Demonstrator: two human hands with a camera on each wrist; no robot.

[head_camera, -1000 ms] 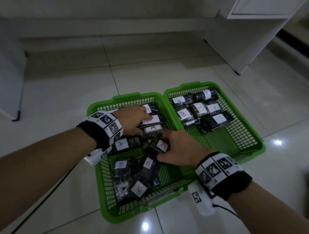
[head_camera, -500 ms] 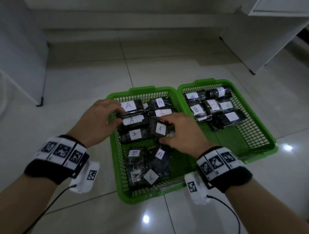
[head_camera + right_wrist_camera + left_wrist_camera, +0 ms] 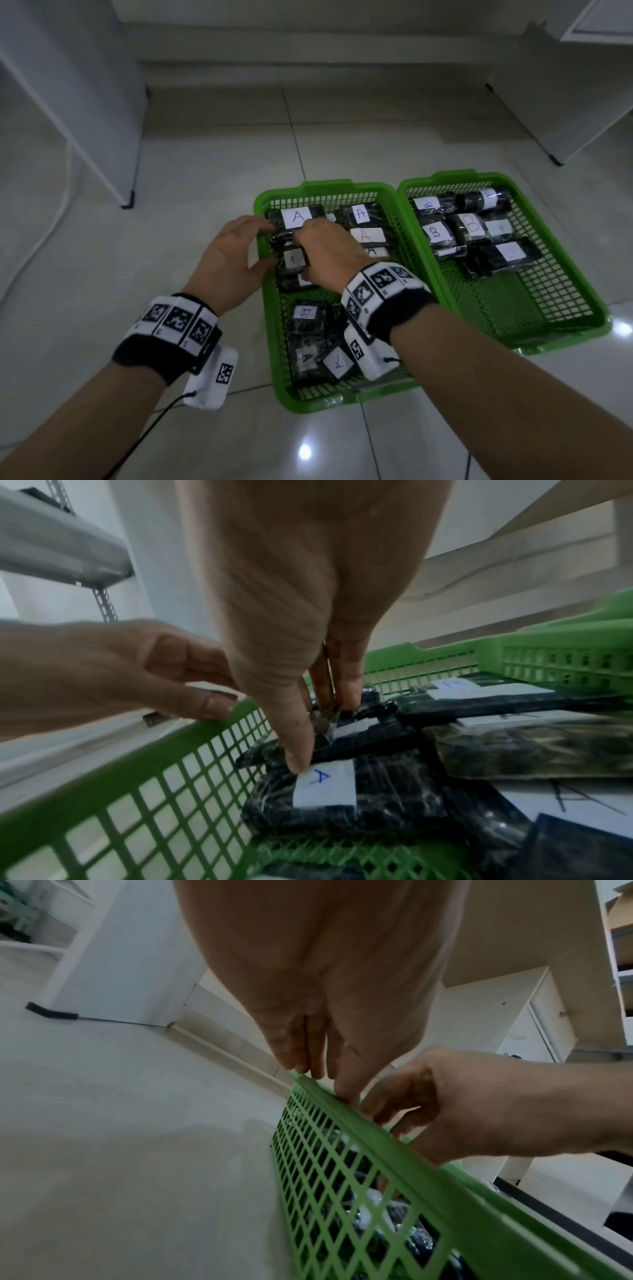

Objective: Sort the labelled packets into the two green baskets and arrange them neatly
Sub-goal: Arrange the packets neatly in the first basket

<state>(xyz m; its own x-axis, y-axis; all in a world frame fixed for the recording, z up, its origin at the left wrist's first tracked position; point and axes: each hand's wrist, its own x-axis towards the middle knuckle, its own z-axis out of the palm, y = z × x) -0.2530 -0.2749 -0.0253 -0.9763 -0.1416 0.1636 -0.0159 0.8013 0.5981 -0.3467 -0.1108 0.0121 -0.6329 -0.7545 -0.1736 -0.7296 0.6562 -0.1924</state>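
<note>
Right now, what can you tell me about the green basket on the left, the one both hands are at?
The left basket is bright green plastic, rectangular, with lattice walls and a solid rim. It sits flat on the tiled floor, against the other basket. Inside lie dark wrapped packets labelled A. The left hand rests on its rim; the right hand reaches inside.

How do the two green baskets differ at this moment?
The left basket holds packets labelled A, spread from far end to near end; the right basket holds packets with B labels bunched at its far end, its near half bare mesh. The left hand and right hand are at the left basket; none touches the right basket. Both are green mesh trays standing side by side.
</note>
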